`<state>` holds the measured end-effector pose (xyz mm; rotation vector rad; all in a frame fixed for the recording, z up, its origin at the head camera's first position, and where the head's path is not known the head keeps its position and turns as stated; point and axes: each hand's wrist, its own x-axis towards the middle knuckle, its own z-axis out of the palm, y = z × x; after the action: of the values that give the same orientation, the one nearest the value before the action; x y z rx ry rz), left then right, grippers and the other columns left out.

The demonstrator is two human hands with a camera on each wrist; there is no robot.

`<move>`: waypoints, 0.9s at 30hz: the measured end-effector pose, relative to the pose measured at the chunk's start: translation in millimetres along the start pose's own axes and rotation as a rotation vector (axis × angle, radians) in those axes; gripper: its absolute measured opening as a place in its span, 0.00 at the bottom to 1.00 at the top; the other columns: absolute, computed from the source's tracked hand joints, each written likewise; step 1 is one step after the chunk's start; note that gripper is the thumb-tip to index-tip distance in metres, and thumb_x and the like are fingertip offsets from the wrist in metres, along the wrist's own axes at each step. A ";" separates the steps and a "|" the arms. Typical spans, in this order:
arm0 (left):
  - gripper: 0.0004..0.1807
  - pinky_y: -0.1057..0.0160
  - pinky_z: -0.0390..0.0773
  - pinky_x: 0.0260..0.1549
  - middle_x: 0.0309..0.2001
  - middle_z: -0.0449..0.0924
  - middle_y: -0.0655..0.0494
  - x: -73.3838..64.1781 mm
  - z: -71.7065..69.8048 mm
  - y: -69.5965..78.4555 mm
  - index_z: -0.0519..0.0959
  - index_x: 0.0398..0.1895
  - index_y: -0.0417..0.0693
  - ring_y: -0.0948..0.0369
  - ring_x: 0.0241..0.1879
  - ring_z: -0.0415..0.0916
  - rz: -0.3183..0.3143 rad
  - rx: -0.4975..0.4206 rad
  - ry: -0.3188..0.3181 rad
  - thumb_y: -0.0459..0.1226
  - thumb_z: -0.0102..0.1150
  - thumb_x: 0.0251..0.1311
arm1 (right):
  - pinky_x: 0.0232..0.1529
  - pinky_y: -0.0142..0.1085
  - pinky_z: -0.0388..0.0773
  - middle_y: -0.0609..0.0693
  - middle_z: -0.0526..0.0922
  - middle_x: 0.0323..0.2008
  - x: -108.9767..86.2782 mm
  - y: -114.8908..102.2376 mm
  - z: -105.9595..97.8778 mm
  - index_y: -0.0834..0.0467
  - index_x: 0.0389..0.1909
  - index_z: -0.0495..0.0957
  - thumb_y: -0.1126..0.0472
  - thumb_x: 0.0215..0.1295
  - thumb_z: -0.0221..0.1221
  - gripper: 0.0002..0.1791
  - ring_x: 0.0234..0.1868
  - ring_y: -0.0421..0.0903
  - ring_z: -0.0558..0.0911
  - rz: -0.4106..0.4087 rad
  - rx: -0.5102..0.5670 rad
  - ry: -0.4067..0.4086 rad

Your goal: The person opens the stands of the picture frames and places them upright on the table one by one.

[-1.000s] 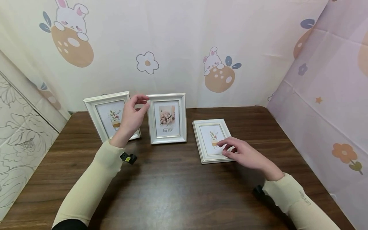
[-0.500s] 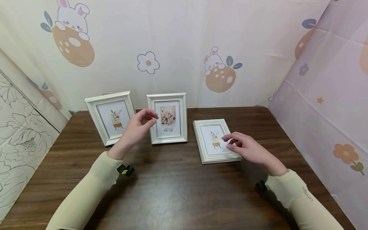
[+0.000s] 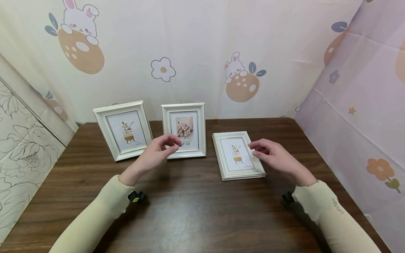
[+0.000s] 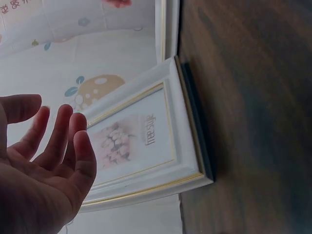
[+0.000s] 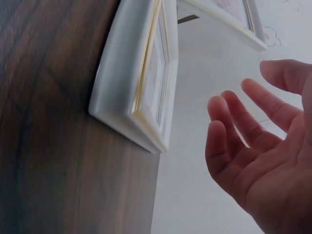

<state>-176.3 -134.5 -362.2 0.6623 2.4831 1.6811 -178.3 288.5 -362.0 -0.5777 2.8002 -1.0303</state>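
My left hand (image 3: 155, 154) hovers in front of the middle picture frame (image 3: 184, 153), which stands upright and shows a bouquet print. Its fingers are loosely bent and hold nothing; the left wrist view shows the hand (image 4: 48, 170) apart from that frame (image 4: 183, 141). To its left another white picture frame (image 3: 127, 154) stands at an angle with a potted-plant print. My right hand (image 3: 275, 156) is above the right edge of a white picture frame (image 3: 235, 173) lying face up. In the right wrist view a gap separates the relaxed fingers (image 5: 219, 141) from that frame (image 5: 122, 63).
All the frames are on a brown wooden table (image 3: 190, 211). A pale curtain (image 3: 196, 35) printed with rabbits and flowers hangs behind it, and another printed curtain (image 3: 357, 140) runs along the right side.
My left hand has moved down and to the right from the gap between the two standing frames. My right hand has shifted up and slightly right over the lying frame. The frames stay put.
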 end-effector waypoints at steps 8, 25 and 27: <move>0.07 0.51 0.74 0.49 0.48 0.80 0.43 -10.5 4.0 -7.4 0.79 0.47 0.46 0.55 0.48 0.76 -0.047 0.015 -0.104 0.36 0.58 0.70 | 0.45 0.46 0.76 0.55 0.81 0.52 10.8 10.1 -2.5 0.59 0.58 0.76 0.61 0.72 0.58 0.16 0.43 0.53 0.77 0.038 -0.020 0.050; 0.12 0.56 0.75 0.45 0.42 0.82 0.49 -26.1 -1.0 -30.0 0.79 0.48 0.44 0.57 0.45 0.76 -0.097 0.138 -0.297 0.42 0.56 0.72 | 0.48 0.48 0.75 0.56 0.80 0.53 46.2 31.6 -12.2 0.59 0.59 0.76 0.57 0.74 0.57 0.17 0.47 0.54 0.75 0.109 -0.035 0.066; 0.12 0.57 0.74 0.45 0.41 0.82 0.49 -26.7 -3.9 -32.1 0.79 0.48 0.44 0.56 0.45 0.77 -0.100 0.145 -0.297 0.42 0.57 0.72 | 0.48 0.48 0.75 0.56 0.80 0.53 51.5 36.2 -11.3 0.59 0.59 0.76 0.57 0.74 0.57 0.17 0.47 0.54 0.75 0.122 -0.034 0.065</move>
<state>-163.2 -158.2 -394.3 0.7276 2.3951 1.2733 -239.8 300.9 -374.8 -0.3775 2.8726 -0.9967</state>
